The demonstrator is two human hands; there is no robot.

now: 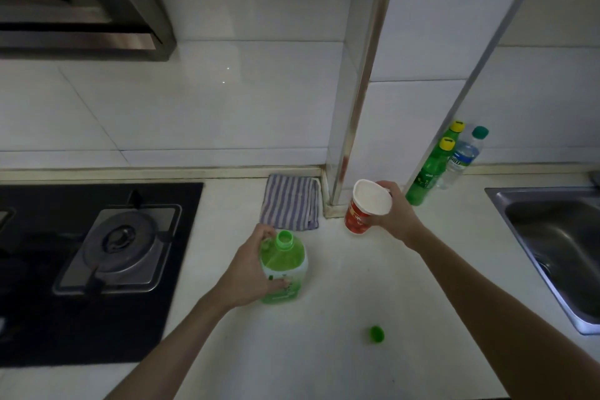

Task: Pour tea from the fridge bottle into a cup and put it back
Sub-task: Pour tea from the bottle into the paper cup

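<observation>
A green tea bottle (287, 265) stands upright on the white counter (324, 351) with its mouth uncapped. My left hand (250, 273) is wrapped around its left side. Its green cap (377, 333) lies loose on the counter, nearer to me and to the right. My right hand (394, 216) holds a red paper cup (365, 209) by its right side, tilted so the white inside faces me. The cup is to the right of the bottle and further back, apart from it.
A black gas hob (97, 253) takes up the left. A folded striped cloth (290, 201) lies against the wall. Two green bottles (428, 172) and a clear water bottle (461, 159) stand at the back right. A steel sink (558, 247) is at the right.
</observation>
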